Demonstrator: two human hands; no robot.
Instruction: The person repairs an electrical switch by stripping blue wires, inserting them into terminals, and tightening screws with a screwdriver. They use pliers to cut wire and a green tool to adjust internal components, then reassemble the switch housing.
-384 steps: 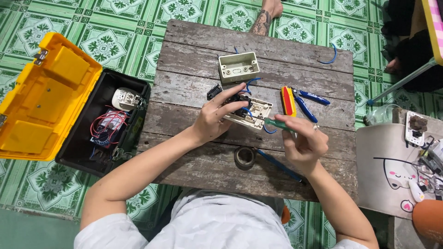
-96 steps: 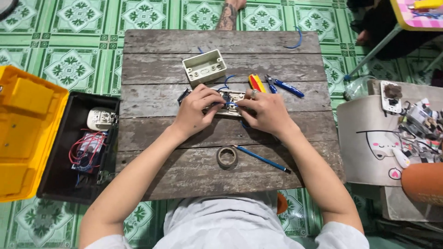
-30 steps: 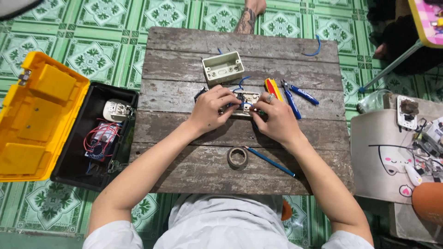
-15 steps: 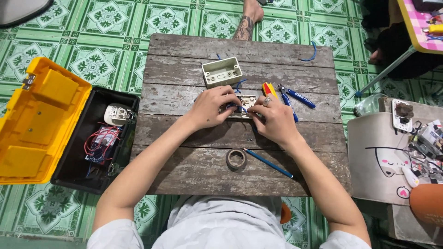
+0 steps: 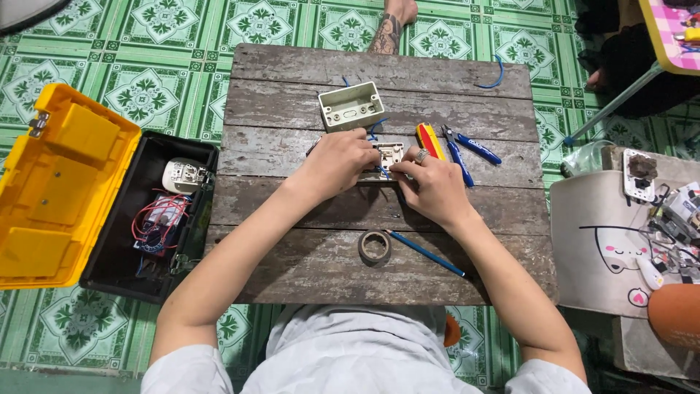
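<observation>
Right now both hands meet at the middle of the wooden table (image 5: 292, 270), on a small white switch plate (image 5: 389, 153) with blue wires. The left hand (image 5: 337, 162) covers its left end and the right hand (image 5: 430, 188) pinches it from the lower right, fingers closed on the part. The plate lies between the two hands, equally near to both; its long axis I cannot tell. Just behind stands an open cream box (image 5: 352, 106). To the right lie a red-yellow tool (image 5: 430, 141) and blue cutters (image 5: 467, 149); nearer the body, a tape roll (image 5: 375, 246) and a blue pencil (image 5: 426, 254). Nothing blocks the hands.
</observation>
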